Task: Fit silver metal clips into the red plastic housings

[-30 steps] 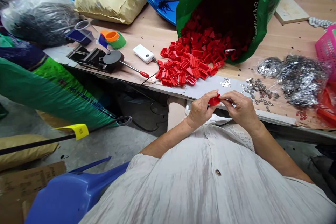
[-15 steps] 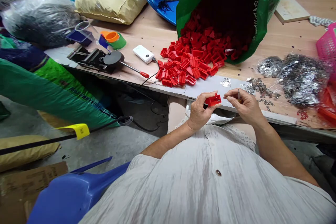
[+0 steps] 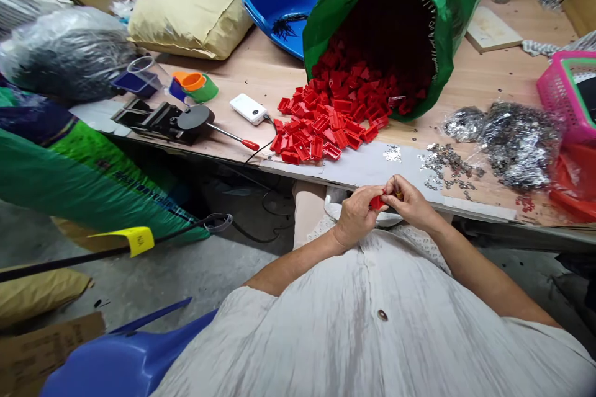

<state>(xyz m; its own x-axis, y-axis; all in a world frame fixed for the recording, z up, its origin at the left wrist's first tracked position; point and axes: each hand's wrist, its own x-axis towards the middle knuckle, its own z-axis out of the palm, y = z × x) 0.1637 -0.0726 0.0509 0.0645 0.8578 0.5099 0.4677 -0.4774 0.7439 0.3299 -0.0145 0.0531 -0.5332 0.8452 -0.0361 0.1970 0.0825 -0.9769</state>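
My left hand [image 3: 356, 216] is closed around a small red plastic housing [image 3: 377, 202] just below the table's front edge. My right hand [image 3: 410, 203] touches the same piece, its fingertips pinched on a small metal part that I can barely make out. A heap of red housings [image 3: 326, 124] spills from a tipped green woven sack [image 3: 419, 25] onto the wooden table. Loose small metal clips [image 3: 442, 164] lie to the right of my hands, next to clear bags of metal clips [image 3: 512, 139].
On the table [image 3: 261, 68] are a white power bank [image 3: 250, 108], a black hand press with a red-tipped lever [image 3: 186, 119], tape rolls [image 3: 198, 85], a blue basin [image 3: 279, 0], a tan sack [image 3: 195, 3] and a pink basket [image 3: 559, 96]. A blue chair [image 3: 125, 360] stands at lower left.
My hands parted half a second ago, showing the red housing in the left and a metal part in the right. They have come together again and sit lower in view.
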